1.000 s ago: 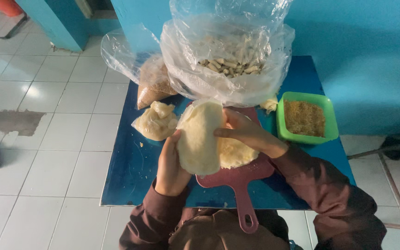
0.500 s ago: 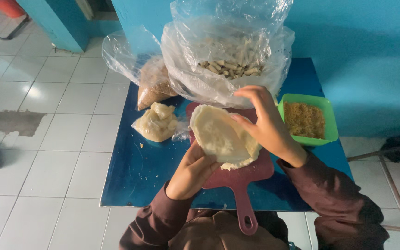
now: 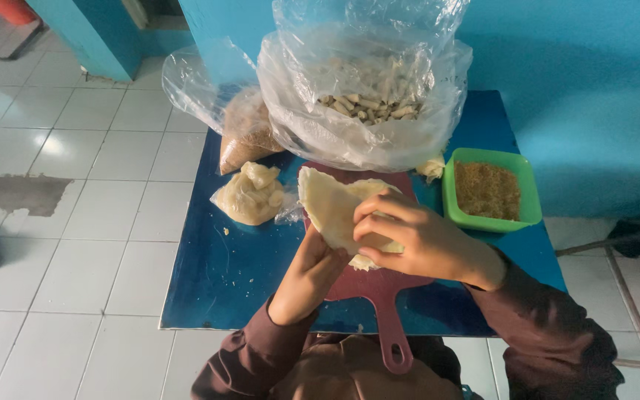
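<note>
A thin, pale round sheet of dough is held folded above a dark red cutting board with a handle. My left hand supports the sheet from below at its near edge. My right hand presses its fingers onto the sheet's right side. Both hands grip the same sheet. The board lies on a low blue table.
A big clear plastic bag of pale rolled pieces stands at the table's back. A smaller bag of brown crumbs and a bagged lump of dough lie left. A green tray of brown filling sits right. White tiled floor surrounds the table.
The sheet lay open and flat in my hands half a second ago. Now it is folded over, and my right hand has come down onto its right side.
</note>
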